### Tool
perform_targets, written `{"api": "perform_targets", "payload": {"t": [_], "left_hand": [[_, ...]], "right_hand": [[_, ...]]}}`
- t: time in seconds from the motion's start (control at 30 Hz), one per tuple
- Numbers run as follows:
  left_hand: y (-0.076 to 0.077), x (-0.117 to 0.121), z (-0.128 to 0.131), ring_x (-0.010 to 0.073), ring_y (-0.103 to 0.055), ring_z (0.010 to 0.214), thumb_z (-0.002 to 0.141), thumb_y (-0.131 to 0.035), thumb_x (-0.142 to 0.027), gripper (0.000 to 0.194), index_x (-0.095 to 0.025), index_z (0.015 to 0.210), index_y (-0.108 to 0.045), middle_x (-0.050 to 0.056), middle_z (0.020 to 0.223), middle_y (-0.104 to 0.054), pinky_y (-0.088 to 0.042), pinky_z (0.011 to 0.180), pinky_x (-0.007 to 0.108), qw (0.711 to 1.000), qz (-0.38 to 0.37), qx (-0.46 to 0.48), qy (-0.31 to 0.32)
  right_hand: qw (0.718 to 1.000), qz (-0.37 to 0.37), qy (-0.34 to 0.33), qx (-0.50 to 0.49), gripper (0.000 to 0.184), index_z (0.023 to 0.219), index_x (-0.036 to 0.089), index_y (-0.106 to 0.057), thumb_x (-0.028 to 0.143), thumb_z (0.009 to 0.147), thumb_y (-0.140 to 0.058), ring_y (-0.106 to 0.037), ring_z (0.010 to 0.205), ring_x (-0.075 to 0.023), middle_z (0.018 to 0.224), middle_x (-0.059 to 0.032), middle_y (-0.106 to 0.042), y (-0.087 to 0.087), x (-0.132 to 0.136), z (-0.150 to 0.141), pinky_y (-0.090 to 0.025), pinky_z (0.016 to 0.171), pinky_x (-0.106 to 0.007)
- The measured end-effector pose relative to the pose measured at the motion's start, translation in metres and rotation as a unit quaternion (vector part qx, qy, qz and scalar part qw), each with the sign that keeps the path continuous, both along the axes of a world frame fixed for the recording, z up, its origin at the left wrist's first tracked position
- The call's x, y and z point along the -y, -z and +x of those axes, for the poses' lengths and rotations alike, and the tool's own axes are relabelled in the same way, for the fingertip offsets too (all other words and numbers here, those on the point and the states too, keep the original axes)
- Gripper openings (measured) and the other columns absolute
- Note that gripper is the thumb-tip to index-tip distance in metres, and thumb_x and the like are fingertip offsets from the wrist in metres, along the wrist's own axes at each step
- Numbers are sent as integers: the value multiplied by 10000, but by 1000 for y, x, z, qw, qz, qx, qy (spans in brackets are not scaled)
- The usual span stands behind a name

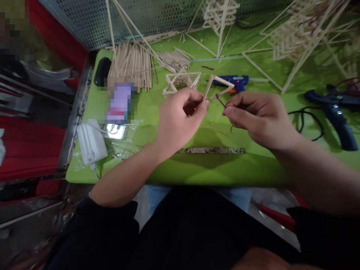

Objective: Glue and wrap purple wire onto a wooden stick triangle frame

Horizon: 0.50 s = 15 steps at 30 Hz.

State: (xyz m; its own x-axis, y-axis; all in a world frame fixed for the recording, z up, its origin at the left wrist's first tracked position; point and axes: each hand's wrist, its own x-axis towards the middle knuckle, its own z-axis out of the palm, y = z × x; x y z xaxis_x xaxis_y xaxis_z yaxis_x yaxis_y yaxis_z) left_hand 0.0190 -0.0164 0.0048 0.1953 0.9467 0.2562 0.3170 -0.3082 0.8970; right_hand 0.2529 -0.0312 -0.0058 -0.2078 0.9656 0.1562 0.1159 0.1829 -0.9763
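Between the thumb and fingers of my left hand (180, 120) is a corner of a small wooden stick frame (222, 81), held above the table. A purple cord (221, 102) is knotted around the frame's near stick. My right hand (258, 118) pinches that cord a short way from the knot, and the cord looks straight between them. A thin reddish end hangs below my right fingertips. Just behind the frame lies a blue glue gun (239, 84) with a small red light. Beside my left hand sits a layered stick piece (182, 81), partly hidden by the hand.
Piles of wooden sticks (135, 63) lie at the back left of the green table (202, 172). Larger stick structures (221, 18) stand at the back. Dark blue cutters (336, 116) are at right. A white adapter (92, 142) is at left, and a narrow strip (212, 150) lies in front.
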Motion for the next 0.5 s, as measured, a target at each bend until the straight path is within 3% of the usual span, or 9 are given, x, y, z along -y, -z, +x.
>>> {"api": "perform_targets", "payload": {"t": [0.13,0.3,0.5], "left_hand": [[4,5,1,146,-772,860,1075,-770,-300,91,-266,1007,-720,-15,928,-790,-627,830,306,992,96,-75,-30],[14,3,0,145,-729,791,1011,-739,-189,133,-260,928,-665,-19,869,-767,-582,791,330,977,193,-87,-16],[12,5,-1,168,-708,821,936,-780,-166,180,-262,889,-636,-18,848,-722,-560,822,351,980,168,-109,-4]], "right_hand": [[999,33,22,31,354,828,231,-773,453,919,-1034,-349,526,-99,632,36,-515,-5,6,-3,-200,448,-306],[998,42,22,36,299,841,247,-791,421,954,-1006,-337,532,-104,621,34,-502,-10,12,-4,-177,460,-305],[999,32,24,9,297,822,235,-809,406,918,-1031,-336,532,-96,611,30,-512,-14,15,-7,-176,466,-310]]}}
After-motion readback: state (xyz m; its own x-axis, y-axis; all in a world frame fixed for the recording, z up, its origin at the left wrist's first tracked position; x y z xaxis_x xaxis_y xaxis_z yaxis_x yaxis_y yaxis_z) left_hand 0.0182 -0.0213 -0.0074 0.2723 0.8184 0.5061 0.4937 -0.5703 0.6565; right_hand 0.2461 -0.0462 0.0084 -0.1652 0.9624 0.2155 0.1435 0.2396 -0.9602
